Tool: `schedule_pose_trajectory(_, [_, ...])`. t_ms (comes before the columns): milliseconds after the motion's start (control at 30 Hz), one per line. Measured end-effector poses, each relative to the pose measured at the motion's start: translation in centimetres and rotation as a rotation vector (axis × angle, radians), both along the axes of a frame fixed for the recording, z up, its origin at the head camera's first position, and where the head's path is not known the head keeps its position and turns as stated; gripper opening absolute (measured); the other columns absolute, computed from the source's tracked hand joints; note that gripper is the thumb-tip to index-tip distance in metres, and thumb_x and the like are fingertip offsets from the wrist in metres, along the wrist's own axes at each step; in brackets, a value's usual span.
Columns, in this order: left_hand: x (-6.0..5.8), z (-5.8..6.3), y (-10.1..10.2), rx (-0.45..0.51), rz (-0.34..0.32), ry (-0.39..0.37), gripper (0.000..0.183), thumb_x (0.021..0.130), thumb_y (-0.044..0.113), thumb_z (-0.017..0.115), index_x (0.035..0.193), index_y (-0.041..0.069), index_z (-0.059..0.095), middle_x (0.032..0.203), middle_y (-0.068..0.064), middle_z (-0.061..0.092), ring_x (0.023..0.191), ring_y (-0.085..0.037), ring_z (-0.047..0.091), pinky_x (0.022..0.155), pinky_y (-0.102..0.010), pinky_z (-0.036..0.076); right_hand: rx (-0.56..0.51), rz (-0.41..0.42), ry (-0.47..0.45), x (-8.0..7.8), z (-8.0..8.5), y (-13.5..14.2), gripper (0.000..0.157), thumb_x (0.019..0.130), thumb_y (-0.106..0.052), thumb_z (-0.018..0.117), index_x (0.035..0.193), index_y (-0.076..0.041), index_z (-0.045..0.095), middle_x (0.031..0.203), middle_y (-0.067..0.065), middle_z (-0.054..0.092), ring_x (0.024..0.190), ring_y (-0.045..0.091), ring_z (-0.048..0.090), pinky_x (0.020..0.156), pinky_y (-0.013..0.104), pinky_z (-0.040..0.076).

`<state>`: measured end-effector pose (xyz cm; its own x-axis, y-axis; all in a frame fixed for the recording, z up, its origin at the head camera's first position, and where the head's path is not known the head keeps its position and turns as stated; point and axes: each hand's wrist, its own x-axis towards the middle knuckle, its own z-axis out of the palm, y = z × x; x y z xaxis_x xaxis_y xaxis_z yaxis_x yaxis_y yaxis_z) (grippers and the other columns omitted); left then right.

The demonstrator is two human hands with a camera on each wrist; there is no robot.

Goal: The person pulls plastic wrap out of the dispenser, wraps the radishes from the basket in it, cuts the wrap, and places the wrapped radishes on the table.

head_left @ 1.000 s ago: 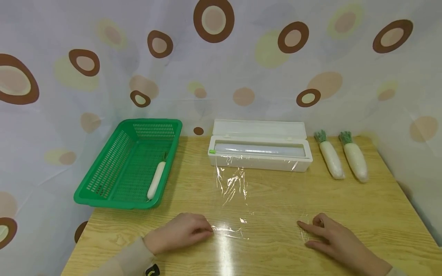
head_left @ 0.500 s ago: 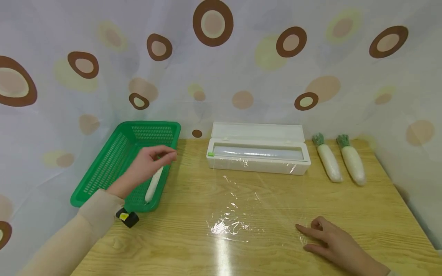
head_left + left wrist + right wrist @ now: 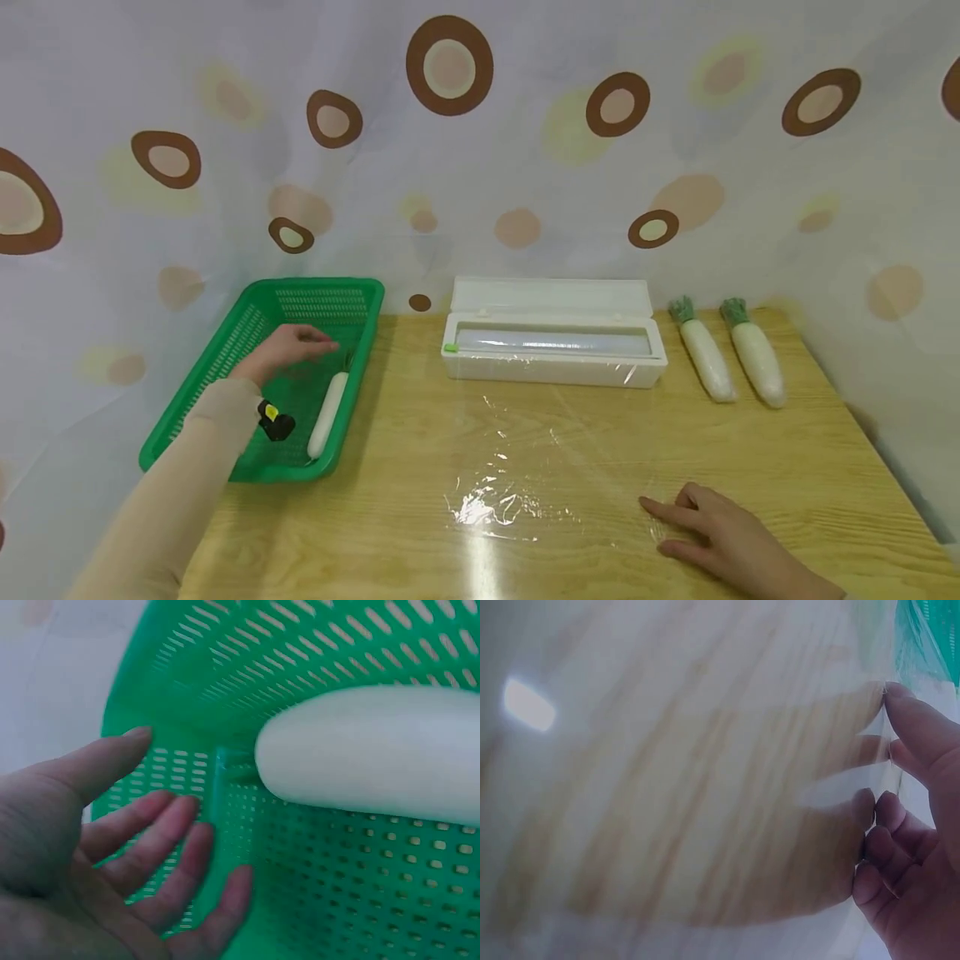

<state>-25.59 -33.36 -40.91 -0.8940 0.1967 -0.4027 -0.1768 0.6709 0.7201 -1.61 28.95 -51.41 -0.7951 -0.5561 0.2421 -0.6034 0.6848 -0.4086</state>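
Observation:
My left hand [image 3: 288,350] is over the green basket [image 3: 372,333], fingers spread and loosely bent, holding nothing. Beside it in the basket lies a bare white radish [image 3: 327,417] with green leaves at the far end. The left wrist view shows the radish [image 3: 367,750] right of the hand [image 3: 150,847]. At the front right my right hand [image 3: 723,529] rests its fingertips on the corner of a clear plastic wrap sheet [image 3: 525,483], index finger and thumb stretched out. In the right wrist view, the right hand's fingertips [image 3: 885,694] touch the shiny surface.
A white wrap dispenser [image 3: 555,369] with its lid up stands at the back middle, and the sheet runs from it towards the front. Two wrapped radishes, a left one [image 3: 707,360] and a right one [image 3: 757,362], lie at the back right. A patterned curtain [image 3: 517,167] stands behind.
My left hand has left the front left end of the plastic wrap and moved up and left over the basket. The right hand has stayed at the sheet's right corner.

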Motion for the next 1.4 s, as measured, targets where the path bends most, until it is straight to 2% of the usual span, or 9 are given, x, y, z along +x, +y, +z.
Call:
schedule_pose_trajectory(100, [0.4, -0.9, -0.6, 0.002, -0.017, -0.127, 0.060, 0.104, 0.036, 0.065, 0.144, -0.005, 0.048, 0.143, -0.029, 0.049, 0.129, -0.045, 0.053, 0.096, -0.056, 0.056, -0.005, 0.007, -0.013, 0.1, 0.0, 0.0, 0.055, 0.089, -0.031, 0.082, 0.141, -0.021, 0.068, 0.094, -0.026, 0.043, 0.073, -0.010, 0.030, 0.058, 0.015, 0.034])
schedule_pose_trajectory(167, [0.5, -1.3, -0.6, 0.000, -0.020, -0.173, 0.060, 0.102, 0.036, 0.068, 0.142, -0.004, 0.048, 0.141, -0.028, 0.050, 0.128, -0.044, 0.054, 0.092, -0.053, 0.058, -0.006, 0.010, -0.014, 0.1, 0.1, -0.1, 0.055, 0.089, -0.030, 0.082, 0.141, -0.021, 0.068, 0.094, -0.026, 0.043, 0.072, -0.010, 0.030, 0.058, 0.015, 0.033])
schedule_pose_trajectory(333, [0.7, -1.7, -0.1, -0.021, -0.058, -0.204, 0.060, 0.099, 0.036, 0.072, 0.140, -0.001, 0.049, 0.137, -0.027, 0.055, 0.124, -0.043, 0.058, 0.085, -0.051, 0.060, -0.003, 0.000, -0.019, 0.2, 0.2, 0.0, 0.055, 0.089, -0.030, 0.083, 0.141, -0.021, 0.067, 0.094, -0.026, 0.044, 0.072, -0.010, 0.030, 0.058, 0.015, 0.033])
schedule_pose_trajectory(533, [1.1, -2.2, 0.5, -0.016, -0.081, -0.225, 0.054, 0.100, 0.028, 0.069, 0.137, -0.002, 0.044, 0.129, -0.027, 0.057, 0.115, -0.040, 0.062, 0.080, -0.051, 0.061, 0.005, -0.002, -0.015, 0.1, 0.2, 0.1, 0.056, 0.089, -0.030, 0.083, 0.142, -0.023, 0.067, 0.094, -0.026, 0.044, 0.074, -0.010, 0.031, 0.059, 0.015, 0.034])
schedule_pose_trajectory(667, [1.2, -2.3, 0.8, -0.006, -0.077, -0.209, 0.055, 0.101, 0.026, 0.067, 0.140, -0.002, 0.040, 0.130, -0.028, 0.055, 0.115, -0.041, 0.061, 0.080, -0.051, 0.061, 0.006, -0.002, -0.005, 0.1, 0.2, 0.1, 0.056, 0.088, -0.030, 0.083, 0.142, -0.023, 0.067, 0.094, -0.026, 0.044, 0.074, -0.010, 0.032, 0.060, 0.016, 0.034])
schedule_pose_trajectory(833, [1.2, -2.0, 0.9, -0.032, -0.064, -0.137, 0.054, 0.105, 0.023, 0.061, 0.146, -0.002, 0.035, 0.140, -0.033, 0.047, 0.120, -0.046, 0.057, 0.082, -0.054, 0.059, 0.010, 0.003, -0.005, 0.0, 0.1, 0.1, 0.056, 0.089, -0.030, 0.083, 0.142, -0.022, 0.067, 0.094, -0.026, 0.044, 0.074, -0.010, 0.031, 0.060, 0.016, 0.034])
schedule_pose_trajectory(1100, [1.5, -2.0, 0.5, -0.064, -0.107, -0.115, 0.054, 0.104, 0.017, 0.061, 0.146, -0.001, 0.032, 0.143, -0.036, 0.043, 0.113, -0.044, 0.060, 0.083, -0.057, 0.056, -0.003, 0.009, 0.004, -0.1, 0.0, 0.1, 0.057, 0.088, -0.030, 0.084, 0.142, -0.023, 0.067, 0.093, -0.026, 0.044, 0.074, -0.010, 0.031, 0.059, 0.015, 0.033])
schedule_pose_trajectory(1267, [1.4, -2.5, 0.1, -0.038, -0.076, -0.053, 0.055, 0.104, 0.016, 0.062, 0.146, -0.002, 0.031, 0.139, -0.037, 0.047, 0.110, -0.044, 0.062, 0.078, -0.053, 0.057, 0.006, 0.001, -0.007, -0.1, 0.0, 0.1, 0.055, 0.088, -0.031, 0.083, 0.141, -0.023, 0.068, 0.093, -0.026, 0.043, 0.075, -0.009, 0.032, 0.060, 0.016, 0.034])
schedule_pose_trajectory(1400, [1.0, -2.4, -0.5, -0.020, -0.033, 0.021, 0.059, 0.104, 0.018, 0.063, 0.148, -0.004, 0.030, 0.139, -0.038, 0.046, 0.112, -0.046, 0.061, 0.078, -0.050, 0.058, 0.011, 0.003, -0.009, -0.1, -0.1, 0.1, 0.055, 0.088, -0.032, 0.083, 0.141, -0.023, 0.068, 0.093, -0.026, 0.043, 0.074, -0.010, 0.031, 0.060, 0.016, 0.034])
